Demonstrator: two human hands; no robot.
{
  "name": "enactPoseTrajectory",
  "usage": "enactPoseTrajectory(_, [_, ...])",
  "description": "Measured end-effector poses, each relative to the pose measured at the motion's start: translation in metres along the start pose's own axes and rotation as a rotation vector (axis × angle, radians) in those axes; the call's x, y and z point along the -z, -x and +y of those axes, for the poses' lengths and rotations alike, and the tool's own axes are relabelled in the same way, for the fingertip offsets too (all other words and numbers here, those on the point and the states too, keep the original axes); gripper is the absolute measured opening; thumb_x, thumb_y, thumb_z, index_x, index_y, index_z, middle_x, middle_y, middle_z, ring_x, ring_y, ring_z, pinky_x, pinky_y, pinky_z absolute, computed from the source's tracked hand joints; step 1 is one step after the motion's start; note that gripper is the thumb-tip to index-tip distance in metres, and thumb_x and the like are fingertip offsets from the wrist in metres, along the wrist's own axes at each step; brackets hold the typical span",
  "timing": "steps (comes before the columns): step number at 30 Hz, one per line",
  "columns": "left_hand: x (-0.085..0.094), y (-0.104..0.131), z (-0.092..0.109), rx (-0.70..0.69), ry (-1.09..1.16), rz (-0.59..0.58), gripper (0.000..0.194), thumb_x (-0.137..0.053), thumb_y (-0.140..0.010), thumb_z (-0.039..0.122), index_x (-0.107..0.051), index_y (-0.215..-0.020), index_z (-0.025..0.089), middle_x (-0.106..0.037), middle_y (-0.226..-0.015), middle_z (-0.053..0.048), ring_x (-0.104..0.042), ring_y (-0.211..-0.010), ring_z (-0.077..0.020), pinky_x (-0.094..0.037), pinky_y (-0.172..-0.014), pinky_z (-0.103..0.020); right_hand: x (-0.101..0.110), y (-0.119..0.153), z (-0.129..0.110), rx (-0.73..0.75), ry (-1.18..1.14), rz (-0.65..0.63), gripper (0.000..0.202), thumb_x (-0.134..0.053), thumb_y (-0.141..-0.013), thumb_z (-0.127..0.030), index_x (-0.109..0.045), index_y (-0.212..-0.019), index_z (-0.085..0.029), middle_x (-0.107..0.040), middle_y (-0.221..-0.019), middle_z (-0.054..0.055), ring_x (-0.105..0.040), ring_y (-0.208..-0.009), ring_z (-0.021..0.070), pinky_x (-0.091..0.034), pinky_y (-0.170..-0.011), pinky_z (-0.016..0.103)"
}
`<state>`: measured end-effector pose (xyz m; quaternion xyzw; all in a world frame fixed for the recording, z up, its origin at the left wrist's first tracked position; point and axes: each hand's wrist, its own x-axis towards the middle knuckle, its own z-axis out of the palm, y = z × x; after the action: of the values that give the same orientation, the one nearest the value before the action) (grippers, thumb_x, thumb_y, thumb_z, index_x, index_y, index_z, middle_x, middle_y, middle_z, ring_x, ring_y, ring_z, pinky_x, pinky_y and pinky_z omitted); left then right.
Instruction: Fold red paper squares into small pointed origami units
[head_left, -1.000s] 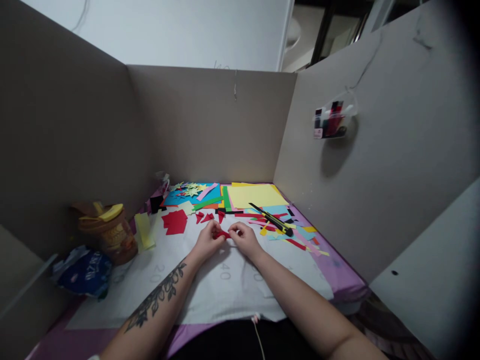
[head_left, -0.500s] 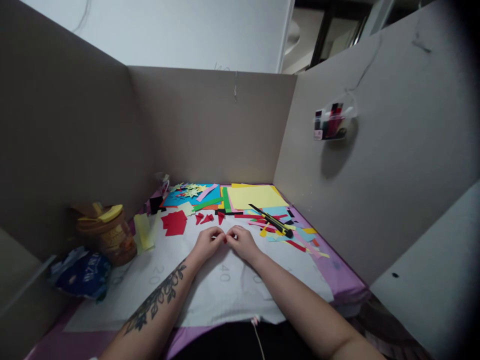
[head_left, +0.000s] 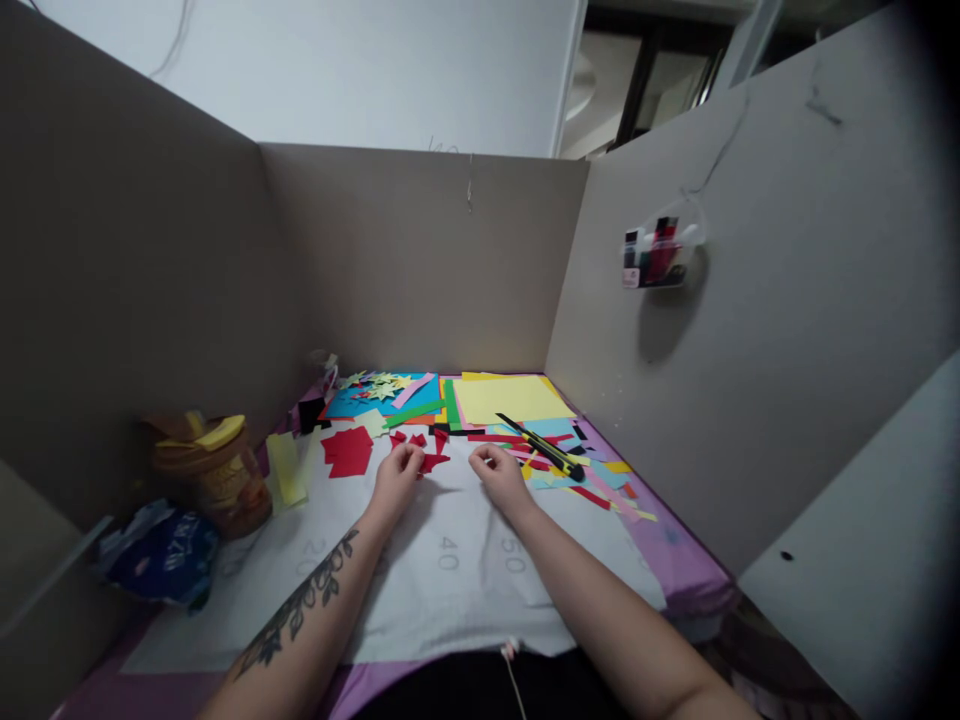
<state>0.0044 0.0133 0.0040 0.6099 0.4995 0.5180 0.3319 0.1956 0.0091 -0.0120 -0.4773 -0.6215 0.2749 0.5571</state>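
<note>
My left hand point(head_left: 399, 475) is closed, its thumb and forefinger pinching a small pointed red paper piece point(head_left: 435, 462) above the white sheet. Apart from it, to the right, my right hand point(head_left: 501, 478) has its fingers curled together, and nothing shows in them. Just beyond the left hand lie several small folded red paper pieces point(head_left: 441, 438). A larger red paper sheet point(head_left: 348, 452) with cut edges sits left of that hand. Right of my right hand, a black and yellow utility knife point(head_left: 541, 446) rests on coloured paper strips point(head_left: 592, 494).
Yellow paper sheets point(head_left: 510, 399) and a blue sheet point(head_left: 341, 405) bearing cut paper stars point(head_left: 382, 388) lie at the back. On the left stand a brown tub point(head_left: 217, 480) and a blue packet point(head_left: 161, 555). Grey partitions point(head_left: 420, 260) enclose the table; a small clear container point(head_left: 660, 255) hangs right.
My hands have moved apart from each other. The left hand has shifted left with the red paper piece, which now shows more fully; the right has moved slightly right.
</note>
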Motion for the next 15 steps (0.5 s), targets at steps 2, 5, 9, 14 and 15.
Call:
enactPoseTrajectory(2, [-0.001,-0.001,-0.001,0.046,0.05,-0.021,0.028,-0.051,-0.08,0.042,-0.052,-0.067,0.018,-0.052,-0.058,0.002,-0.048,-0.054,-0.0122,-0.037,-0.053,-0.022,-0.002,0.002,-0.002,0.057,0.014,0.004,0.006,-0.054,-0.074,-0.022,-0.058,-0.072,-0.02,-0.061,-0.076,0.002,-0.055,-0.072,0.0166,-0.04,-0.061,0.026])
enactPoseTrajectory(5, [-0.004,0.0,-0.002,0.061,0.089,-0.054,0.028,-0.052,-0.079,0.041,-0.051,-0.065,0.018,-0.051,-0.055,0.003,-0.047,-0.053,-0.0117,-0.036,-0.053,-0.022,-0.008,0.009,-0.007,0.171,0.042,-0.038,0.016,-0.053,-0.072,-0.017,-0.059,-0.086,-0.021,-0.061,-0.088,0.003,-0.055,-0.079,0.017,-0.042,-0.065,0.026])
enactPoseTrajectory(9, [-0.008,0.003,-0.001,0.054,0.076,-0.091,0.026,-0.052,-0.079,0.039,-0.053,-0.065,0.017,-0.052,-0.054,0.003,-0.046,-0.052,-0.0112,-0.034,-0.051,-0.021,-0.014,0.014,-0.012,0.249,0.08,-0.124,0.026,-0.052,-0.071,-0.013,-0.059,-0.095,-0.021,-0.06,-0.094,0.004,-0.055,-0.086,0.0176,-0.044,-0.068,0.027])
enactPoseTrajectory(14, [-0.009,0.005,-0.001,0.044,0.085,-0.134,0.022,-0.053,-0.076,0.036,-0.055,-0.067,0.016,-0.053,-0.055,0.003,-0.047,-0.052,-0.0112,-0.034,-0.05,-0.021,-0.016,0.014,-0.009,0.171,0.043,-0.1,0.024,-0.05,-0.073,-0.014,-0.057,-0.095,-0.02,-0.061,-0.092,0.003,-0.057,-0.08,0.0155,-0.046,-0.064,0.025])
enactPoseTrajectory(15, [-0.01,0.005,-0.001,0.046,0.091,-0.14,0.02,-0.054,-0.076,0.034,-0.055,-0.068,0.016,-0.053,-0.055,0.003,-0.048,-0.052,-0.0112,-0.035,-0.05,-0.021,-0.016,0.014,-0.007,0.168,0.042,-0.099,0.023,-0.05,-0.073,-0.014,-0.057,-0.095,-0.02,-0.061,-0.091,0.003,-0.057,-0.078,0.0153,-0.046,-0.063,0.025])
